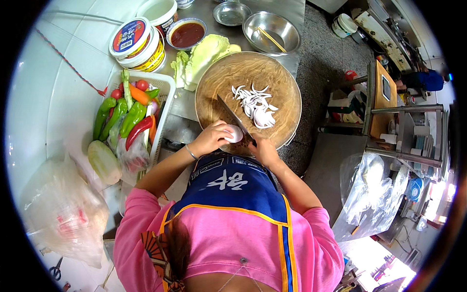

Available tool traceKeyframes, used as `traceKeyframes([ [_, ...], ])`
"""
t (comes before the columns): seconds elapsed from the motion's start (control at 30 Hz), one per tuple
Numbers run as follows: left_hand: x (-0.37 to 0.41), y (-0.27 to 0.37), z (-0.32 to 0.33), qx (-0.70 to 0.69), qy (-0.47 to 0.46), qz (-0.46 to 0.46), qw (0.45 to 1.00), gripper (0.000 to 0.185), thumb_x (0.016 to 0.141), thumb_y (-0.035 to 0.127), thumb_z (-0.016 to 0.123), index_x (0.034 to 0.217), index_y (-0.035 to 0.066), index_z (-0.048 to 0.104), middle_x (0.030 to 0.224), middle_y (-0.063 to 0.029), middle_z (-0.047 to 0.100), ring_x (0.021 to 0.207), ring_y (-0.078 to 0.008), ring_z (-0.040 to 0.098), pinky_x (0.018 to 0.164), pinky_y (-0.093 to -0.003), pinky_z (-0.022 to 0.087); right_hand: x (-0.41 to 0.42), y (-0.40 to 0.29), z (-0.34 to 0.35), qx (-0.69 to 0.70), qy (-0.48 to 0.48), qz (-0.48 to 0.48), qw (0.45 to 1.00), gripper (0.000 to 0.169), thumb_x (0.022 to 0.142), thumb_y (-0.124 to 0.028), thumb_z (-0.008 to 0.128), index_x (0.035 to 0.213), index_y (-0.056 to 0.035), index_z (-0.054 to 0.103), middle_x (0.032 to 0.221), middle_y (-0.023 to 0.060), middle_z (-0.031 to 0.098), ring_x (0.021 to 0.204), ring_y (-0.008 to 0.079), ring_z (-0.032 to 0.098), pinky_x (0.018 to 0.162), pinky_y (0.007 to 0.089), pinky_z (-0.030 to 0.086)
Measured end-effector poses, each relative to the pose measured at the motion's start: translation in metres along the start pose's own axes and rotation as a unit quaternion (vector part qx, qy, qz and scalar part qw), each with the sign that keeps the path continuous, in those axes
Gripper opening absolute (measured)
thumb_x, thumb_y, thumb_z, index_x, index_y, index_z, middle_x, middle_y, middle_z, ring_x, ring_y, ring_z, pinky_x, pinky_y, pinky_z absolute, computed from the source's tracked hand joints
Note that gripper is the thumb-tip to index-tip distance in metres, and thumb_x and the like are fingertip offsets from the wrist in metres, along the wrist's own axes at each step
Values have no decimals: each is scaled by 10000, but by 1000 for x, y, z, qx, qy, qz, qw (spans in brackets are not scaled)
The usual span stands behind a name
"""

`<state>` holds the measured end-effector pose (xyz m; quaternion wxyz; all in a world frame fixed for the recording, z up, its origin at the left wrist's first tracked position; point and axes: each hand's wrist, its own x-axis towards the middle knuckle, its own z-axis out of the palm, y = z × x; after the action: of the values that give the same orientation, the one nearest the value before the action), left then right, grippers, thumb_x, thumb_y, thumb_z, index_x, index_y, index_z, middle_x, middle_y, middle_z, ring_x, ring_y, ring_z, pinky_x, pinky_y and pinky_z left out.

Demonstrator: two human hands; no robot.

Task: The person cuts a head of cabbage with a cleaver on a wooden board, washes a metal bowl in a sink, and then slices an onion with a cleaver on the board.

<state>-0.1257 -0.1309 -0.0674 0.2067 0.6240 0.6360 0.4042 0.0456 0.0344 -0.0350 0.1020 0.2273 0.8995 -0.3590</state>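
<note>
On a round wooden chopping board (215,84), my left hand (211,138) steadies a cut piece of onion (234,134) near the board's front edge. My right hand (265,149) grips the dark handle of a kitchen knife (231,115), whose blade points away and to the left. The blade lies right beside the onion piece; whether it touches the onion is hard to tell. Beyond the knife, a loose heap of thin onion slices (257,106) spreads over the middle right of the board.
Left of the board stands a white plastic basket (166,106) of peppers, tomatoes and carrots. Behind are cabbage leaves (204,54), a bowl of red sauce (187,33), stacked plastic tubs (136,43) and a steel bowl (271,33) holding chopsticks. A person (430,79) is at far right.
</note>
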Motion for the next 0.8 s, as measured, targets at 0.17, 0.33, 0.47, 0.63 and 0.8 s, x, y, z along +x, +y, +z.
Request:
traceKeyframes([
  [0.17, 8, 16, 25, 37, 44, -56, 997, 245, 701, 143, 721, 882, 30, 600, 939, -83, 568, 939, -286, 521, 821, -366, 441, 0, -14, -14, -27, -12, 11, 1000, 271, 818, -220, 570, 1012, -33, 551, 810, 243, 622, 791, 407, 606, 708, 485, 480],
  [0.33, 21, 18, 34, 59, 90, -56, 993, 256, 705, 155, 725, 872, 10, 596, 912, -102, 570, 904, -295, 530, 789, -380, 451, -6, -8, -15, -84, -27, 8, 996, 287, 829, -213, 547, 1050, -31, 525, 890, 230, 631, 804, 396, 617, 719, 478, 490],
  [0.47, 14, 9, 38, 50, 89, -59, 993, 254, 714, 136, 717, 925, 30, 621, 945, -99, 599, 938, -297, 550, 824, -375, 457, -20, -21, -34, -99, -54, -17, 993, 288, 835, -198, 530, 1063, -23, 509, 921, 224, 628, 805, 388, 623, 707, 470, 500],
  [0.63, 14, 9, 38, 50, 129, -66, 988, 249, 707, 134, 718, 921, 39, 631, 952, -99, 604, 931, -290, 558, 817, -368, 462, -30, -35, -40, -124, -72, -4, 990, 278, 837, -189, 529, 1049, -13, 495, 909, 221, 629, 772, 382, 628, 685, 470, 503],
  [0.8, 15, 13, 33, 47, 105, -65, 991, 211, 693, 118, 714, 856, 35, 610, 880, -96, 581, 868, -283, 543, 767, -376, 460, 2, -8, 2, -118, -7, -27, 993, 286, 827, -174, 525, 1081, -41, 521, 840, 210, 632, 751, 377, 622, 677, 467, 501],
])
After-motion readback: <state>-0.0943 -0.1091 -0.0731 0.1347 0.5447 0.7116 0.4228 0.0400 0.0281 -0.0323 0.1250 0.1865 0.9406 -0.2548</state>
